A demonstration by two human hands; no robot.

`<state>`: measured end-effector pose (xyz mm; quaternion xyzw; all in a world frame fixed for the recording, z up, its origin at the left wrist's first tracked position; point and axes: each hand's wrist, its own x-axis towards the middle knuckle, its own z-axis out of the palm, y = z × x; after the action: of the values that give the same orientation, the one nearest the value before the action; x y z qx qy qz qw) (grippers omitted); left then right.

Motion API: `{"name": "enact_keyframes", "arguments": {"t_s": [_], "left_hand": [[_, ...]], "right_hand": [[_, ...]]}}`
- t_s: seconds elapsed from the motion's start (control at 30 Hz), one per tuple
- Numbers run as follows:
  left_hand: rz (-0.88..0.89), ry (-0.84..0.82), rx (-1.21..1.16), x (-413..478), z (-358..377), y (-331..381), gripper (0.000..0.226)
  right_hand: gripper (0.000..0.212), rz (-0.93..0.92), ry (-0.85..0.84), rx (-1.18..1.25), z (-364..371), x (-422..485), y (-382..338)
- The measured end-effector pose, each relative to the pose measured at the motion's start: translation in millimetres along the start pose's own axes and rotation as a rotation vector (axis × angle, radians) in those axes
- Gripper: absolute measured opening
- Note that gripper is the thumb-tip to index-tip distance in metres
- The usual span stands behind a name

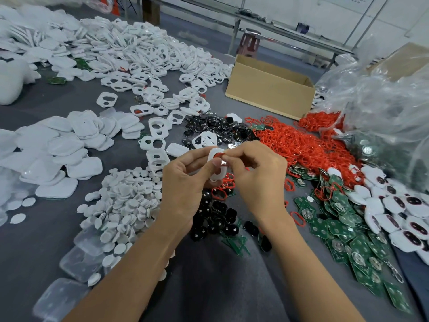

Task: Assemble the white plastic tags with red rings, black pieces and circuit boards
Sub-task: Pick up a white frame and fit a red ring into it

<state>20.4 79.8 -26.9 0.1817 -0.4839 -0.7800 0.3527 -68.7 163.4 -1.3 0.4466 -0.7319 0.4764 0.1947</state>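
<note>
My left hand grips a white plastic tag above the table's middle, thumb laid across its face. My right hand pinches a red ring at the tag's upper edge. Beneath my hands lies a heap of black pieces with a few loose red rings. A big pile of red rings spreads to the right. Green circuit boards lie at the right front, beside white tags fitted with dark inserts.
White tag frames cover the far left, white covers the left, small white discs and clear lids the left front. An open cardboard box stands behind; plastic bags bulge at the right.
</note>
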Motion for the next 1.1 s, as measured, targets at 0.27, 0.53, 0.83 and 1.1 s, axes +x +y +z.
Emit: {"name": "enact_keyframes", "arguments": {"t_s": [0.27, 0.53, 0.83, 1.1], "left_hand": [[-0.018, -0.034, -0.047, 0.0, -0.2, -1.5, 0.023], [-0.089, -0.052, -0.154, 1.5, 0.8, -2.4, 0.014], [0.019, -0.048, 0.052, -0.1, 1.9, -4.9, 0.023], [0.042, -0.055, 0.079, -0.6, 1.4, -5.3, 0.022]], "right_hand": [[0.011, 0.068, -0.019, 0.070, -5.3, 1.3, 0.6], [0.007, -0.038, 0.037, -0.105, -0.1, -3.1, -0.3], [0.007, -0.045, -0.021, -0.247, -3.8, -2.3, -2.8], [0.007, -0.102, -0.020, -0.317, -2.0, -3.9, -4.4]]}}
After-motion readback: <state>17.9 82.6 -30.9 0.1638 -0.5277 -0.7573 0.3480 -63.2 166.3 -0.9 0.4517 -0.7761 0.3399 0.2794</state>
